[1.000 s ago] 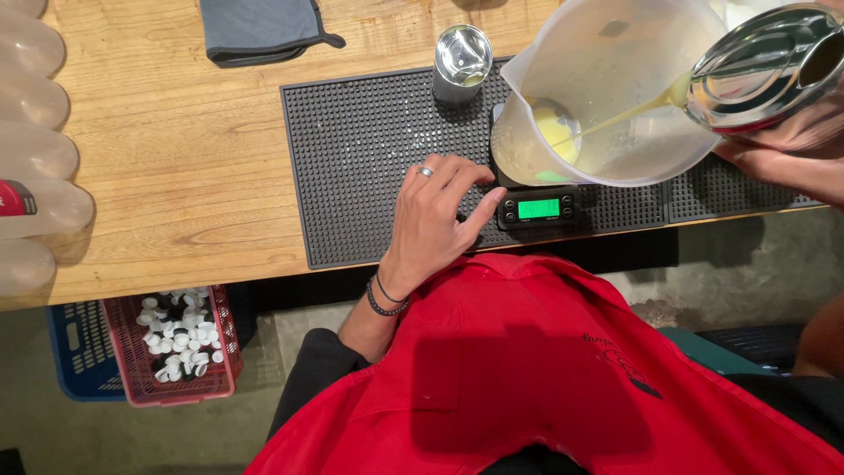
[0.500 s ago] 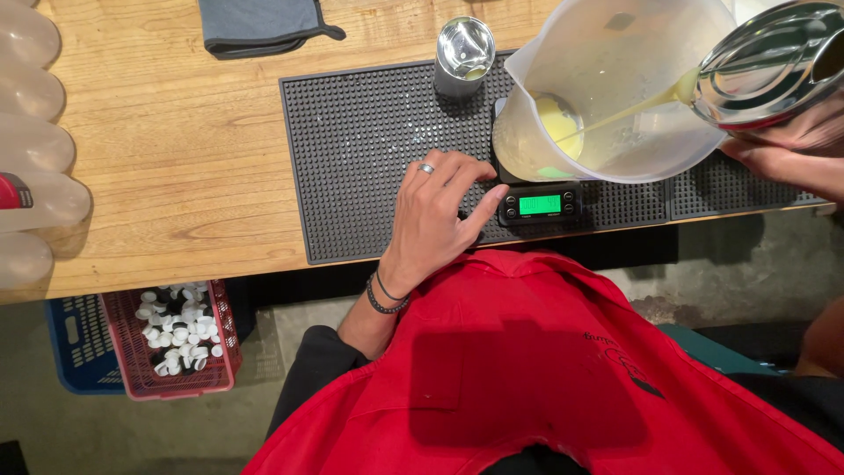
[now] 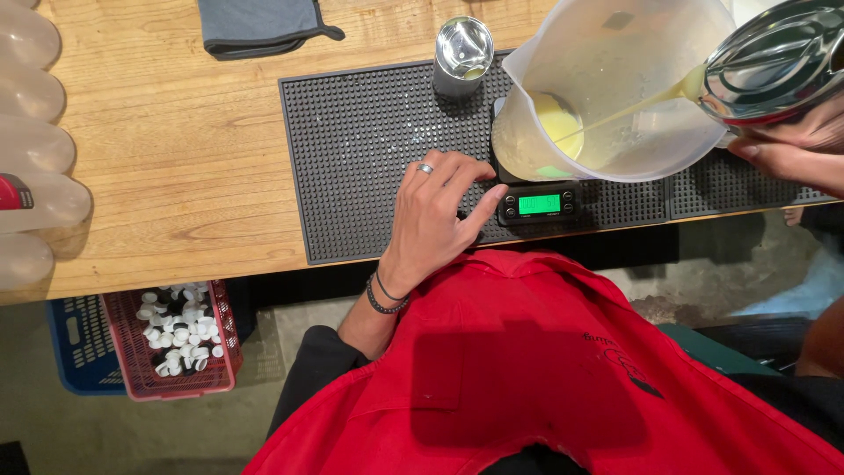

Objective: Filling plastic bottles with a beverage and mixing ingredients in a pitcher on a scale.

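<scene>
Bottles: a row of cloudy plastic bottles [image 3: 31,132] lies along the desk's left edge.
Baskets: under that edge stand a red basket [image 3: 171,339] of white caps and a blue crate [image 3: 75,339].
Cloth: a grey folded cloth [image 3: 259,26] sits at the far edge.
Mat: a black rubber mat [image 3: 369,158] covers the desk's right half.
Tin: a small steel cup [image 3: 463,54] stands upright at the mat's far edge.
Left hand: the left hand [image 3: 435,215] rests open on the mat, fingertips touching the scale [image 3: 538,204].
Jug: a clear plastic jug [image 3: 615,84] stands on the scale, pale yellow liquid in its bottom.
Right hand: the right hand [image 3: 787,145] grips a tilted steel pot [image 3: 778,62], pouring a thin stream.
Handling: the pot looks rigid, smooth and likely slippery; best held around its body.
</scene>
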